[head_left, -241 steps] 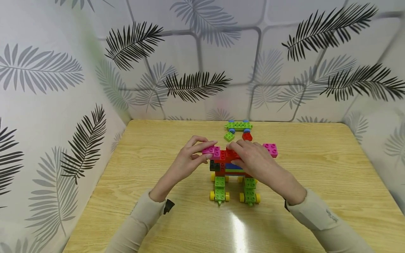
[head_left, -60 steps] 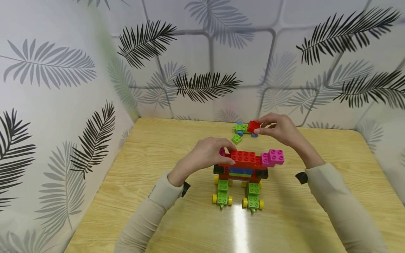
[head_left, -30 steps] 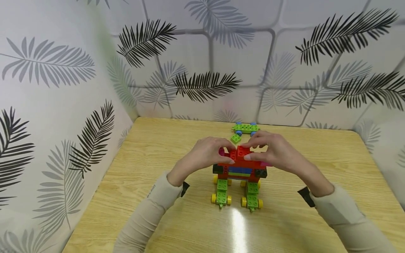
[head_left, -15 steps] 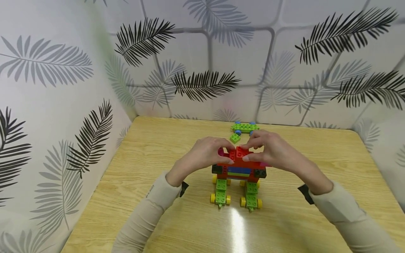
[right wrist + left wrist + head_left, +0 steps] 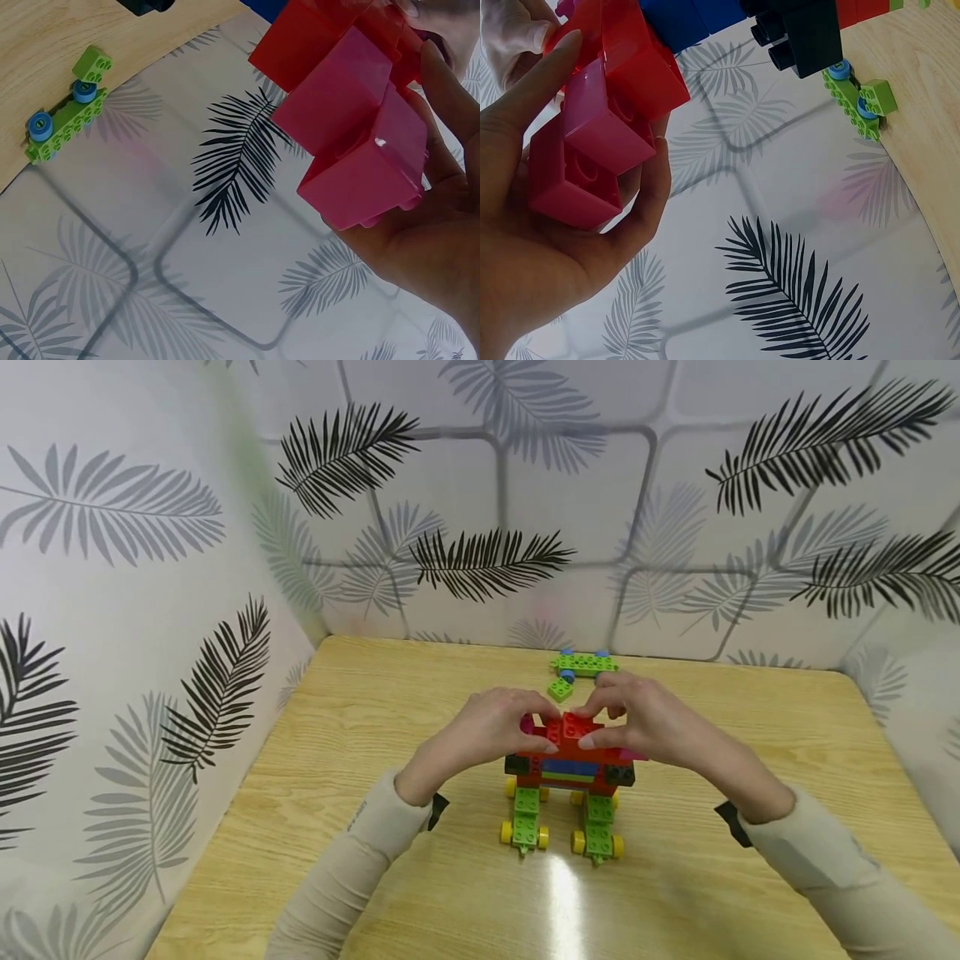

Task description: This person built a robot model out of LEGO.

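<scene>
A toy brick build (image 5: 570, 768) stands on green wheeled legs with yellow wheels. Its body is red, blue, green and black. My left hand (image 5: 483, 722) grips its upper left end, thumb in front and fingers behind. In the left wrist view pink bricks (image 5: 607, 127) jut out between that hand's thumb and fingers. Between thumb and fingertips, my right hand (image 5: 652, 722) pinches a small red brick (image 5: 576, 724) on the build's top. Behind that hand, the pink bricks (image 5: 367, 172) at the right end fill the right wrist view and are mostly hidden in the head view.
Behind the build, a green wheeled base (image 5: 587, 663) with blue wheels stands near the table's back edge. A small loose green brick (image 5: 560, 689) lies just in front of it. The patterned wall (image 5: 480, 485) rises directly behind the wooden table (image 5: 360, 693).
The small red brick, lying by the wheeled base 8 seconds ago, was lifted by my right hand and brought onto the build's top. Over the last second both hands have barely moved.
</scene>
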`<state>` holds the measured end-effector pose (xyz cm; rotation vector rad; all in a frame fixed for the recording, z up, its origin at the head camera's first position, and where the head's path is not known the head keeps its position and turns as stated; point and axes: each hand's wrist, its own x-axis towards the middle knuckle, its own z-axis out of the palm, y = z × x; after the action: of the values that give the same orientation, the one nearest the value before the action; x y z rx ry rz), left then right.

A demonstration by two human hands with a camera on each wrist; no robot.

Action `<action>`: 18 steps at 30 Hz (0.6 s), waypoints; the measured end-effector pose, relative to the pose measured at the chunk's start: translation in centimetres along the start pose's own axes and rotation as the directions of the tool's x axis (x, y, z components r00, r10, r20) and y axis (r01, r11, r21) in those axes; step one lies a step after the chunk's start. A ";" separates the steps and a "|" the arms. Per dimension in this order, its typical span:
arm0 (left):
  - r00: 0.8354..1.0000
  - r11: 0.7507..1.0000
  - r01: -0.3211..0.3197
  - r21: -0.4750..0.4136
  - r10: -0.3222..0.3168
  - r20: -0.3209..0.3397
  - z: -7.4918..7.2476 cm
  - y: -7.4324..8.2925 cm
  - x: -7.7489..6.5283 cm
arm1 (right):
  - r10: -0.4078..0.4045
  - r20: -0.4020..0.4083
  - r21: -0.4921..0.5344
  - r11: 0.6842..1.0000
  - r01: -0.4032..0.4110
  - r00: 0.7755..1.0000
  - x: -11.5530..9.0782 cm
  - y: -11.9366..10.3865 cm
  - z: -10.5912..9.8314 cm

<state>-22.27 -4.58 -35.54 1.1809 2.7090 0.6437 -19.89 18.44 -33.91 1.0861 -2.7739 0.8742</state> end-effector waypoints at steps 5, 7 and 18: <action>1.000 1.000 0.001 0.002 -0.001 -0.005 -0.1 0.0 0.0 | 0.000 0.008 0.029 1.000 0.000 1.000 0.0 0.3 0.1; 1.000 1.000 0.002 0.007 -0.002 -0.004 -0.1 0.1 0.0 | 0.004 0.014 0.031 0.999 -0.004 1.000 0.0 0.4 0.0; 1.000 0.999 -0.001 0.047 0.001 0.004 -0.1 0.4 -0.2 | -0.033 0.019 0.005 0.999 0.033 0.999 -0.3 0.5 0.0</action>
<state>-21.90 -4.54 -35.29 1.1931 2.7344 0.5803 -19.97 18.91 -34.16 1.1430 -2.7624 0.8718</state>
